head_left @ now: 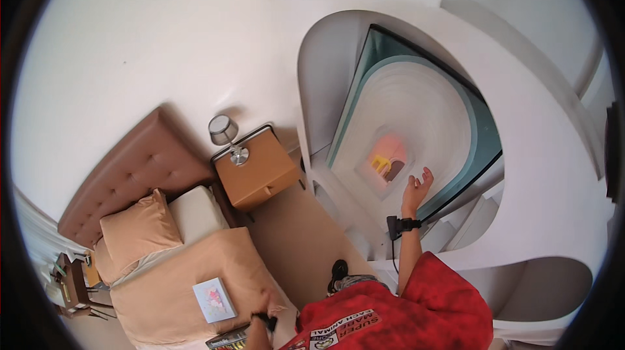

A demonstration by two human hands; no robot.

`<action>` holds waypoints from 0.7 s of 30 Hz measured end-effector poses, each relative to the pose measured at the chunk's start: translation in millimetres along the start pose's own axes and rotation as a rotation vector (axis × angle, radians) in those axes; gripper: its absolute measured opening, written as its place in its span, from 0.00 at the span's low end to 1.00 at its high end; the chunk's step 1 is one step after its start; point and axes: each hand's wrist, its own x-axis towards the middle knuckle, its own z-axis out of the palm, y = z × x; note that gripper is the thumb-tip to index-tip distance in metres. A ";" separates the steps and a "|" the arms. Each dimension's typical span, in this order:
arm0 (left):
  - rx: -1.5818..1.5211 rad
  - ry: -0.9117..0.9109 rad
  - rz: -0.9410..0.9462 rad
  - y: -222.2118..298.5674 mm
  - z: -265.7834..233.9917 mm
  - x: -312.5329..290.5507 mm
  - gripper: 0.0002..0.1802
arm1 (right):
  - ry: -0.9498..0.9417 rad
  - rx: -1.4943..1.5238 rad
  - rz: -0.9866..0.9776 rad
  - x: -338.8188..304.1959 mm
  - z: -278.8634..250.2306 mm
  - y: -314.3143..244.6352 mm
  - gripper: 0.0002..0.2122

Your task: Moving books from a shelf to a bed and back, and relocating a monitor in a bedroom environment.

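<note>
My right hand (418, 187) is raised before a large framed picture (416, 99) with teal borders and a pale arch, which leans inside a rounded wall niche. Its fingers are apart and slightly bent, with nothing in them. I cannot tell whether it touches the picture. A black strap with a small device and a cable (405, 224) is round that wrist. Low over the bed's near side is my left hand (269, 302), smeared so that its fingers do not show. Close to it on the bed (176, 272) lies a flat white box (214, 300) with a pink print.
Left of the niche stands an orange bedside cabinet (257, 171) bearing a silver lamp (224, 132). The bed has a brown padded headboard (133, 174) and a tan pillow (142, 226). A dark case (228, 339) with colourful contents is at the lower edge. White shelving curves along the right.
</note>
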 end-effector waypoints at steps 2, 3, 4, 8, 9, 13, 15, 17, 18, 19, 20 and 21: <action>-0.162 -0.006 0.150 163.2 67.7 49.0 0.12 | 0.006 0.022 -0.027 9.3 0.2 -17.7 0.25; -0.019 -0.027 0.186 234.9 100.8 54.6 0.11 | 0.024 0.036 -0.057 15.5 -3.1 -19.0 0.25; 0.002 -0.044 0.228 292.8 132.8 59.3 0.11 | 0.034 0.000 -0.044 20.8 -5.5 -22.8 0.25; 0.083 -0.341 0.361 432.3 230.6 111.5 0.21 | 0.091 -0.046 -0.104 39.0 -8.8 -35.0 0.26; 0.068 -0.397 0.402 463.4 256.8 112.4 0.23 | 0.098 -0.060 -0.112 43.8 -14.1 -38.6 0.26; 0.053 -0.539 0.481 554.6 335.4 132.8 0.28 | 0.300 -0.218 -0.201 56.1 -32.7 -61.0 0.29; 0.063 -0.571 0.518 588.3 366.1 153.8 0.29 | 0.396 -0.313 -0.244 63.3 -42.7 -60.1 0.31; 0.177 -0.559 0.657 617.8 391.2 179.2 0.28 | 0.469 -0.302 -0.163 69.7 -54.7 -52.9 0.34; 0.186 -0.589 0.657 634.3 404.7 196.7 0.28 | 0.496 -0.398 -0.142 73.5 -59.5 -50.8 0.39; 0.200 -0.566 0.733 650.7 418.3 213.3 0.29 | 0.524 -0.411 -0.138 80.6 -62.6 -45.6 0.39; 0.220 -0.555 0.806 664.7 434.8 228.3 0.31 | 0.521 -0.345 -0.176 88.5 -67.0 -35.5 0.40; 0.244 -0.615 0.804 683.1 451.9 227.4 0.31 | 0.535 -0.289 -0.213 93.5 -74.1 -30.4 0.42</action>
